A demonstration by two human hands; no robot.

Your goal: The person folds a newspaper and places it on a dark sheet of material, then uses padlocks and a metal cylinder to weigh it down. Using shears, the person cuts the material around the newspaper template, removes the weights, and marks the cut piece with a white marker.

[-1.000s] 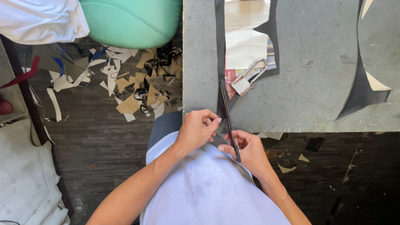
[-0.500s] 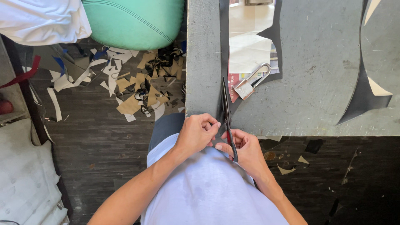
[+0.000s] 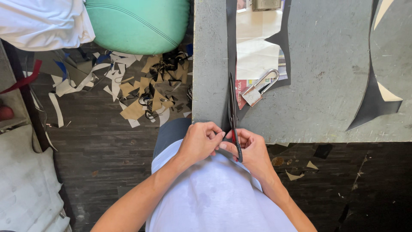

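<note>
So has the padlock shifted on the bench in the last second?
No. The padlock lies in the same spot against the notch of the black sheet and the table's front edge; only the camera's framing drifted slightly.

Padlock (image 3: 257,90) lies on the table (image 3: 326,86), right of scissors (image 3: 232,107).

Scissors (image 3: 232,109): dark metal blades, dull sheen, held in the right hand (image 3: 249,148). Sheet (image 3: 328,64): grey, matt, stiff, finely scuffed; black underside where edges curl; left hand (image 3: 201,139) touching its near edge. Padlock (image 3: 259,88): bright polished metal. Paper (image 3: 253,56): white, smooth. Floor (image 3: 107,146): dark wood boards, matt, worn grain. Scraps (image 3: 133,90): tan, white and black offcuts, matt. Cushion (image 3: 137,23): green, smooth, stitched, slight gloss. Shirt (image 3: 206,197): pale soft cloth.
</note>
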